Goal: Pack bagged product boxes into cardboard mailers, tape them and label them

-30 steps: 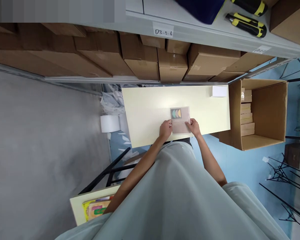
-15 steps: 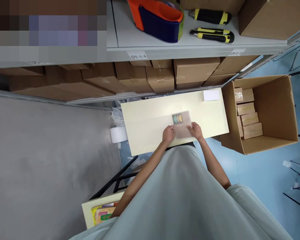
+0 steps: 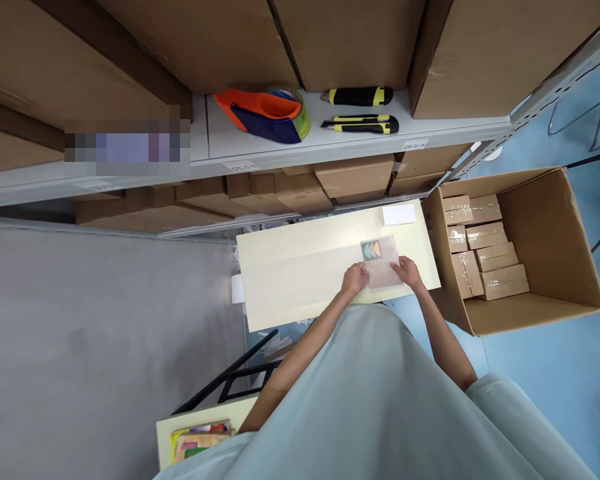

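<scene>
Flat packet [image 3: 384, 272] stays pinched by left fingers [image 3: 361, 271] and right fingers [image 3: 404, 267]; tape dispenser [image 3: 267, 117] now shows whole.

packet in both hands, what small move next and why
Perhaps move the packet a little away from the near edge of the table: the left hand and right hand hold its sides, and its lower end looks close to that edge.

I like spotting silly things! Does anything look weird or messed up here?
Nothing looks spilled or broken near the see-through packet. The odd bit is a patch of blurry squares over the left of the shelf, hiding what's there.
</scene>
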A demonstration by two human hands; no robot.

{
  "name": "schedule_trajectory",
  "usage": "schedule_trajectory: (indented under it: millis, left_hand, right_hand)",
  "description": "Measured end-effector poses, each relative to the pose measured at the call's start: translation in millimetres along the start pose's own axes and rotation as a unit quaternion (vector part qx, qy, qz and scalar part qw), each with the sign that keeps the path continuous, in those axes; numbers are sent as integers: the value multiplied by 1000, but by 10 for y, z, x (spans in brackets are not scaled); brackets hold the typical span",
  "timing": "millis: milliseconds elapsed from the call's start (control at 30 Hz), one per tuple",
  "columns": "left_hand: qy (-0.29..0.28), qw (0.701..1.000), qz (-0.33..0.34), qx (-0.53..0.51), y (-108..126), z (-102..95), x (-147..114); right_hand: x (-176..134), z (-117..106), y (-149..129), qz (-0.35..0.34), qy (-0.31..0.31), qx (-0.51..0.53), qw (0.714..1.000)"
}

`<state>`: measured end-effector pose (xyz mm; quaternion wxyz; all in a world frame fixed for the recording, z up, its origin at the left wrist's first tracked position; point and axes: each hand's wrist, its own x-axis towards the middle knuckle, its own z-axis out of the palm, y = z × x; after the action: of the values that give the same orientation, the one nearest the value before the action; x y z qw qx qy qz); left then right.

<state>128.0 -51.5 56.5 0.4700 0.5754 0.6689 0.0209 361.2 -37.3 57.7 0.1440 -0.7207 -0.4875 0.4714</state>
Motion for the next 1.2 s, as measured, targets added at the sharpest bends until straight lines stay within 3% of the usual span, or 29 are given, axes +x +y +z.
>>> schedule_trajectory:
  millis: [133, 233, 367, 467, 567, 667, 800, 900, 1033, 1200]
  left_hand:
    - [-35, 999, -5, 20, 70, 114, 80]
    - [-52, 998, 2, 31, 75, 88, 80]
    - [-48, 998, 23, 39, 135, -124, 43]
    - [-7, 998, 47, 46, 230, -422, 83]
    - [68, 993, 94, 36, 399, -855, 235]
    - [162, 973, 159, 31, 711, -1409, 404]
    - [285, 927, 245, 15, 1279, -2145, 497]
    - [356, 886, 298, 7, 1627, -2535, 521]
    - [410, 861, 297, 36, 1807, -2731, 606]
    - [420, 854, 292, 94, 1800, -2614, 643]
  right_hand:
    - [103, -12, 150, 33, 15, -43, 998]
    - [101, -5, 148, 35, 26, -48, 998]
    - [89, -65, 14, 0, 48, -42, 998]
    - [245, -161, -209, -75, 85, -17, 993]
    - [530, -343, -666, -183, 131, 8, 974]
    - [749, -621, -1373, -299, 178, 13, 937]
    - [841, -984, -2403, -438, 215, -7, 873]
    - [905, -1129, -2999, -505, 211, -64, 834]
    - [1077, -1119, -3391, -490, 188, -177, 833]
    - [1183, -1000, -3425, -451, 191, -239, 838]
